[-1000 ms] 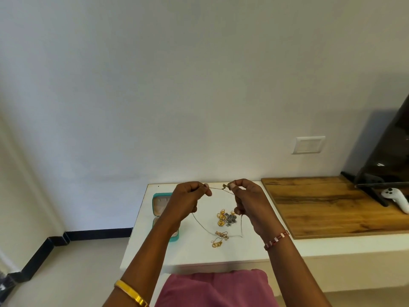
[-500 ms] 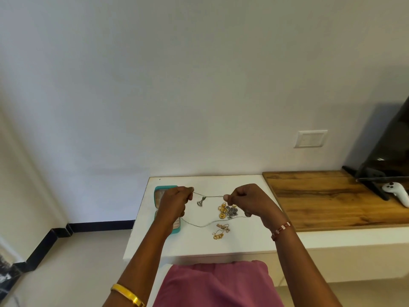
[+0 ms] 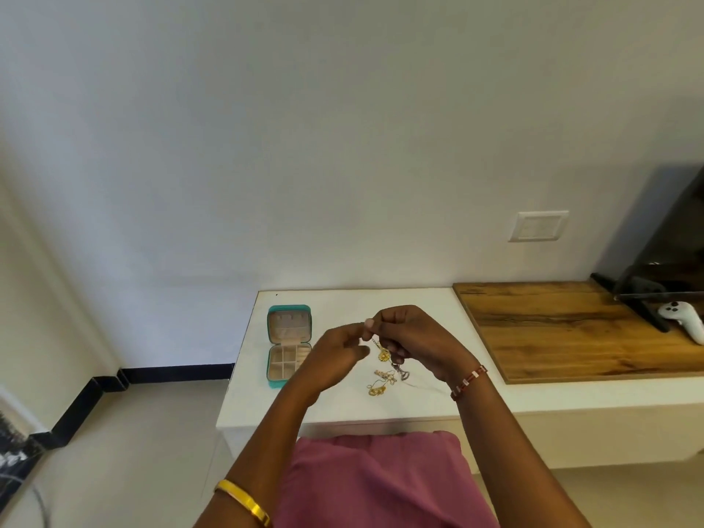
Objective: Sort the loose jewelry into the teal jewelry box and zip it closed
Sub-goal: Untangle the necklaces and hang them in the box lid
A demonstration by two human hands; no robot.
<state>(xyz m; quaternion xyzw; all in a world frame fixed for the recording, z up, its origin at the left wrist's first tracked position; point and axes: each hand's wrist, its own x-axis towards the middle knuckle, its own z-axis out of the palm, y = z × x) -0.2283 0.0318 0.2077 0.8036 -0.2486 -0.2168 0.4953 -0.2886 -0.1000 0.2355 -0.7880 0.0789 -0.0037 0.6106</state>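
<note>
Right hand (image 3: 411, 339) pinched the chain (image 3: 375, 342); left hand (image 3: 335, 354) fingers were blurred, I cannot tell. The chain could tangle with loose jewelry (image 3: 383, 383).

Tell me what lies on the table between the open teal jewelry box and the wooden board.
In the head view, between the teal jewelry box and the wooden board lie loose gold pieces on white table; both hands hover above them.

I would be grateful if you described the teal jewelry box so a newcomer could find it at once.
Start at the white table against the wall, left of the wooden board. Near its left edge, left of both hands, the teal jewelry box lies open. Unlike the loose gold jewelry nearby, it is a square case with beige compartments inside.
</note>
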